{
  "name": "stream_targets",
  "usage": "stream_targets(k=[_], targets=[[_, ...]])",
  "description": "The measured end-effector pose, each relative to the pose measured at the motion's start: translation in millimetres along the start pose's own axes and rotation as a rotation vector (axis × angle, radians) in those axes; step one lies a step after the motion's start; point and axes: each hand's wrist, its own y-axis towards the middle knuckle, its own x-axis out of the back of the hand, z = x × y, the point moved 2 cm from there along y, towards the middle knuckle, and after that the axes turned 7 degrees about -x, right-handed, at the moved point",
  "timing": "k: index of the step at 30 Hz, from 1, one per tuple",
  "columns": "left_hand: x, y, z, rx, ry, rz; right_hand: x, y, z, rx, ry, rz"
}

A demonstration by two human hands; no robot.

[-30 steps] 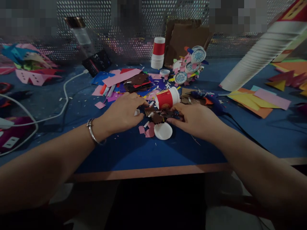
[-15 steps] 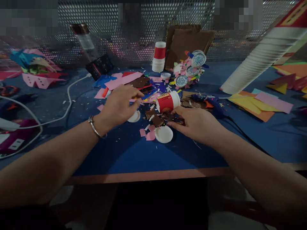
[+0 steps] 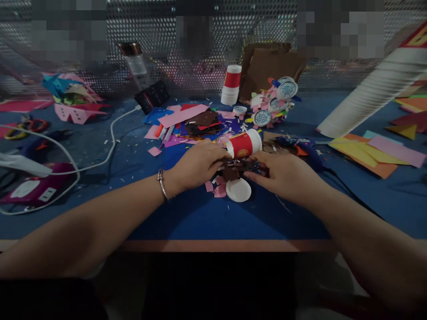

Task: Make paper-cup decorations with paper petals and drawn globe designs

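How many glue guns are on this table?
2: one glue gun just beyond the right hand, a second at left near the scissors. Others may be hidden.

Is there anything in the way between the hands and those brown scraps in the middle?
Nothing visible. The left hand and right hand flank the brown scraps. The red-and-white cup lies just beyond them and the white disc on the near side, neither blocking.

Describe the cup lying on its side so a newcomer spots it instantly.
On the blue table, find the left hand and right hand. Just beyond the gap between them is the red-banded paper cup, lying on its side, unlike the upright cup stack behind it.
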Motion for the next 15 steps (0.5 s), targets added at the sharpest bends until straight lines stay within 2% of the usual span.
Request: stream_targets(k=[4, 7, 11, 13, 15], targets=[[2.1, 1, 6, 0.082, 0.040, -0.029, 2, 0, 1, -0.019, 0.031, 0.015], [8.2, -1, 20, 0.175, 0.100, -0.069, 2, 0, 2, -0.014, 0.029, 0.023], [20.8, -11, 53, 0.322, 0.276, -0.088, 1, 0, 1, -0.003, 0.033, 0.010], [26.6, -18, 72, 0.449, 0.331, -0.043, 2, -1, 0, 0.002, 0.037, 0.008], [31.5, -24, 90, 0.502, 0.345, -0.035, 2, -1, 0, 0.010, 0.037, 0.010]])
